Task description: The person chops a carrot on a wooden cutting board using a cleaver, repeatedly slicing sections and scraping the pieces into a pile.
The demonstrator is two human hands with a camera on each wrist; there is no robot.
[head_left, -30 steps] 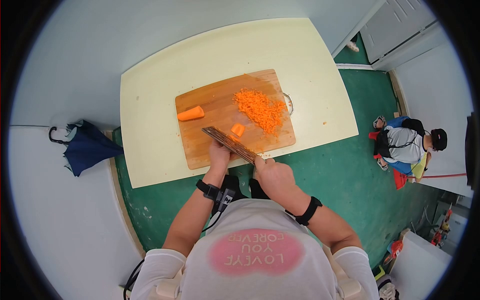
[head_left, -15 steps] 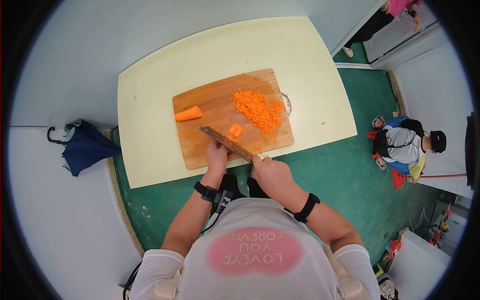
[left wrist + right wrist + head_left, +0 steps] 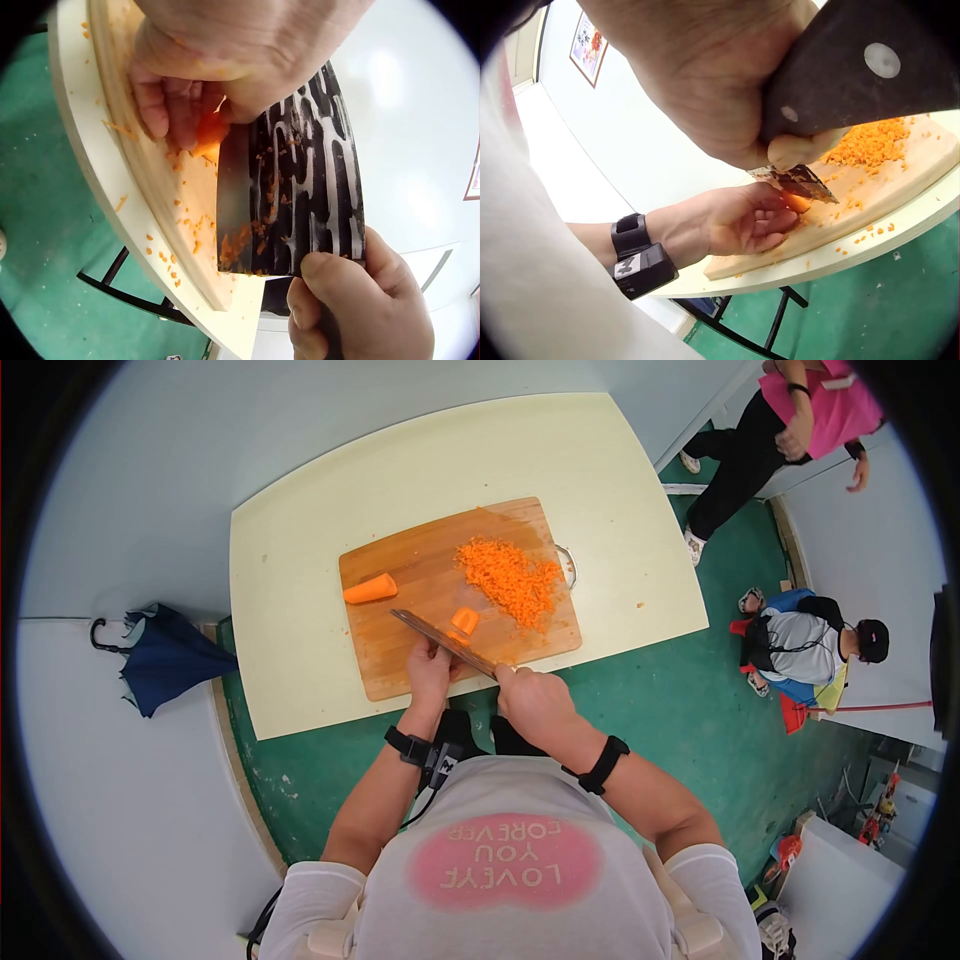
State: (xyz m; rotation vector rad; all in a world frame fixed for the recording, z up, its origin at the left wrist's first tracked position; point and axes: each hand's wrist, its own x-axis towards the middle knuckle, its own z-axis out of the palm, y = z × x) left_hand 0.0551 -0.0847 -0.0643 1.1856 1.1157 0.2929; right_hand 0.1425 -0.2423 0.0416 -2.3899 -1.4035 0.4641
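Observation:
A broad dark-patterned cleaver (image 3: 440,640) (image 3: 307,180) stands over the near part of the wooden board (image 3: 400,560). My right hand (image 3: 540,710) (image 3: 367,300) grips its black handle (image 3: 840,67). Against the blade, my left hand (image 3: 430,675) (image 3: 742,221) pinches a piece of carrot (image 3: 211,135) (image 3: 796,202) with curled fingers. Just beyond the blade lies a small carrot chunk (image 3: 465,621). A pile of minced carrot (image 3: 512,580) covers the board's right half, and a thick carrot length (image 3: 371,589) lies at its left edge. Orange bits cling to the blade.
The board rests on a cream table (image 3: 300,560), its metal handle (image 3: 570,565) at the right. A dark blue umbrella (image 3: 175,657) leans at the left. One person (image 3: 805,640) sits at the right; another in pink (image 3: 835,410) is by the doorway.
The person in pink has come into view through the doorway at the upper right. The cleaver has tilted slightly, showing less of its face from above; both hands keep their holds.

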